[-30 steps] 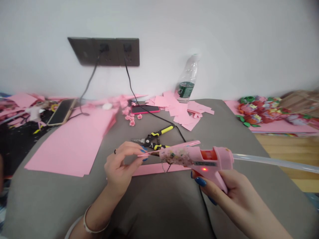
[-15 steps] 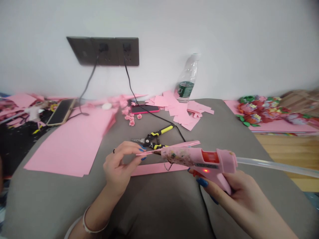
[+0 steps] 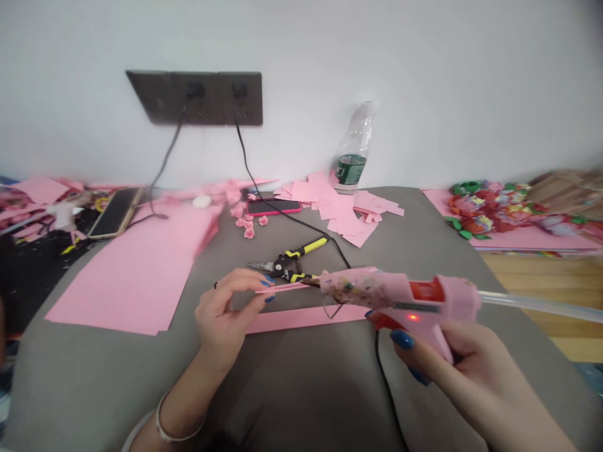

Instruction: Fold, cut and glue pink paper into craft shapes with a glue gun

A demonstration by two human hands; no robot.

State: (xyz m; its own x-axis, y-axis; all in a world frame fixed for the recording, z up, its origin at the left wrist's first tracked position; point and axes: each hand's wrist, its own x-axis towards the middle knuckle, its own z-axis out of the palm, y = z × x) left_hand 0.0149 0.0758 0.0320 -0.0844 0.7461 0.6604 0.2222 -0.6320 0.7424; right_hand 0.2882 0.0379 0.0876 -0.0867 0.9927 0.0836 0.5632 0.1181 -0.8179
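My left hand (image 3: 230, 311) pinches one end of a narrow folded pink paper strip (image 3: 282, 288) between thumb and fingers. My right hand (image 3: 447, 364) grips a pink hot glue gun (image 3: 396, 295), its red light lit and a clear glue stick (image 3: 532, 304) sticking out of its back. The gun's nozzle lies close to the strip; whether it touches cannot be made out. Below, another pink paper strip (image 3: 301, 319) lies flat on the grey table, partly behind the gun's wire stand. Yellow-and-black pliers (image 3: 287, 263) rest open just beyond my left fingers.
Large pink paper sheets (image 3: 132, 270) lie left. Small paper flowers (image 3: 249, 227), a pink-edged phone (image 3: 274, 207), paper scraps (image 3: 343, 216) and a plastic bottle (image 3: 352, 150) stand toward the wall. A black cord (image 3: 301, 220) crosses from the socket panel (image 3: 217, 103). Colourful flowers (image 3: 494, 204) are right.
My right hand has moved the glue gun to the right, drawing its nozzle along the strip away from my left fingers. My left hand has hardly moved.
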